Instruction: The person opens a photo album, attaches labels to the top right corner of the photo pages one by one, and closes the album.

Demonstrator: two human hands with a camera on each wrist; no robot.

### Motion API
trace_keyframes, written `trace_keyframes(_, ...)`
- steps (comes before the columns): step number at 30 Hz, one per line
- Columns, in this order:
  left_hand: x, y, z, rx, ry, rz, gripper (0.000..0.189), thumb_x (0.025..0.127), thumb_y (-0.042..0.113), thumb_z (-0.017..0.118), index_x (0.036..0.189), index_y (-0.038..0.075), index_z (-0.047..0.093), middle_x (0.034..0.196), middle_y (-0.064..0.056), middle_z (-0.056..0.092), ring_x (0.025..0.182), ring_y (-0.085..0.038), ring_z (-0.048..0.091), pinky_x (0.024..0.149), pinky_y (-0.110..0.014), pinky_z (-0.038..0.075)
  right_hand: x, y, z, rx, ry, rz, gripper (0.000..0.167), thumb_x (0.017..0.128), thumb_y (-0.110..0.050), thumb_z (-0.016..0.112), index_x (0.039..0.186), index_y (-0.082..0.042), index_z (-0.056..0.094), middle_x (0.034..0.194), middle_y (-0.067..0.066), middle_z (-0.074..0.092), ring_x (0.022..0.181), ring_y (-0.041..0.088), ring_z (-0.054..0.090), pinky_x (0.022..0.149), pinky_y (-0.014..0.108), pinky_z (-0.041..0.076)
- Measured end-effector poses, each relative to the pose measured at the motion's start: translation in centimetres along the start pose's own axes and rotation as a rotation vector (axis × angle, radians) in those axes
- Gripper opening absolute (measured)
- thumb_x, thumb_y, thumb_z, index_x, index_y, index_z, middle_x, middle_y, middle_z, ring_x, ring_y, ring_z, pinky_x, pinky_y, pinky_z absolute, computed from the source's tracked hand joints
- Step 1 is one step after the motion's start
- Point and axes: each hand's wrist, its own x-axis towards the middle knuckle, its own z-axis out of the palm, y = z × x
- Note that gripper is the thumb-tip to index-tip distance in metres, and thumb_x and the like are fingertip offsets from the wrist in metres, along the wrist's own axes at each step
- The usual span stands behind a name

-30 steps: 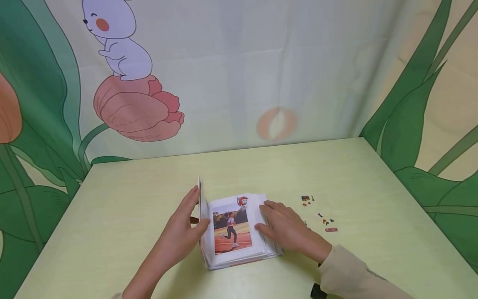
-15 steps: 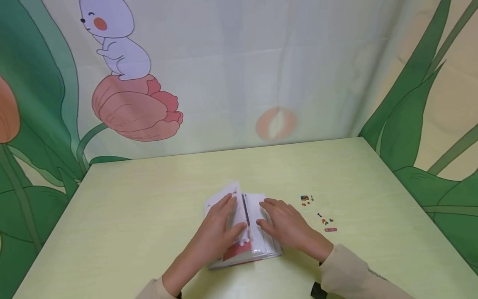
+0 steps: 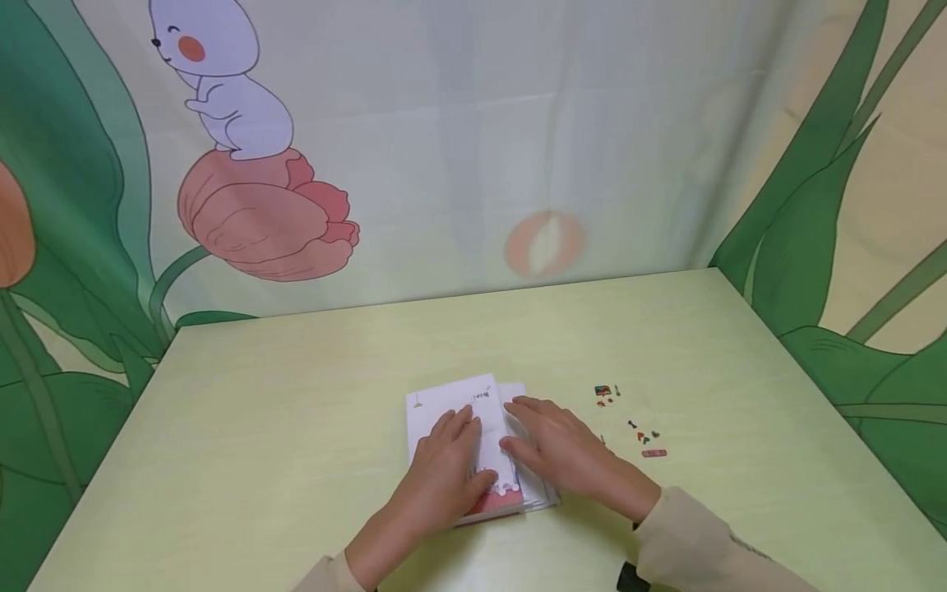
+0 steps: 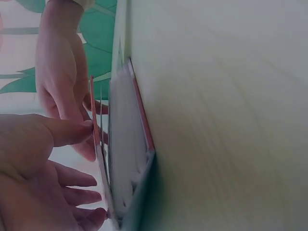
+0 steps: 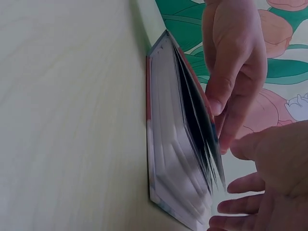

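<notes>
A small photo album point(image 3: 444, 401) lies on the table, its white cover with a red lower band almost down over the pages. My left hand point(image 3: 438, 475) lies on that cover with fingers extended. At the album's right side, my right hand point(image 3: 565, 446) rests by the page edges with its fingers nearly straight. In the right wrist view the cover still stands a little apart from the thick white pages point(image 5: 166, 110). The left wrist view shows the left thumb point(image 4: 72, 132) touching the cover's edge. Most of the photo inside is hidden.
Several small colourful stickers point(image 3: 654, 454) lie on the pale table point(image 3: 281, 427), right of the album. A printed cloth backdrop point(image 3: 429, 164) stands along the table's back edge. A black item point(image 3: 631, 577) shows beneath the right sleeve point(image 3: 703, 543).
My left hand has swung the cover from upright on the left over to the right and down onto the pages, covering the runner photo. The right hand has hardly moved.
</notes>
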Motion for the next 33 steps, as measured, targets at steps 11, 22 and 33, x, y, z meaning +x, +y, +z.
trace_keyframes(11,-0.7,-0.3,-0.1,0.228,-0.138,-0.039,0.078,0.094,0.047,0.073,0.15,-0.003,0.049,0.161,-0.02,0.039,0.151,-0.042,0.028,0.113,-0.074,0.022,-0.3,0.0,1.2,-0.099,-0.131,-0.059,0.064,0.103,-0.037,0.064,0.154,-0.003,0.047,0.164,0.015,0.036,0.151,0.03,0.035,0.111,0.055,0.039)
trace_keyframes(22,-0.9,-1.0,-1.0,0.262,-0.239,0.038,0.087,0.097,0.057,0.065,0.157,0.0,0.039,0.167,-0.019,0.028,0.155,-0.04,0.019,0.115,-0.076,0.017,-0.7,0.1,1.2,-0.228,-0.154,-0.068,0.069,0.107,-0.045,0.054,0.158,-0.003,0.039,0.166,0.013,0.032,0.151,0.03,0.034,0.104,0.054,0.041)
trace_keyframes(33,-1.0,-1.5,-1.1,0.251,-0.247,0.069,0.086,0.095,0.059,0.064,0.158,0.005,0.04,0.168,-0.018,0.026,0.156,-0.039,0.018,0.114,-0.076,0.017,-0.8,0.0,1.0,-0.265,-0.165,-0.027,0.072,0.106,-0.051,0.051,0.157,0.0,0.041,0.165,0.014,0.035,0.15,0.031,0.036,0.103,0.055,0.04)
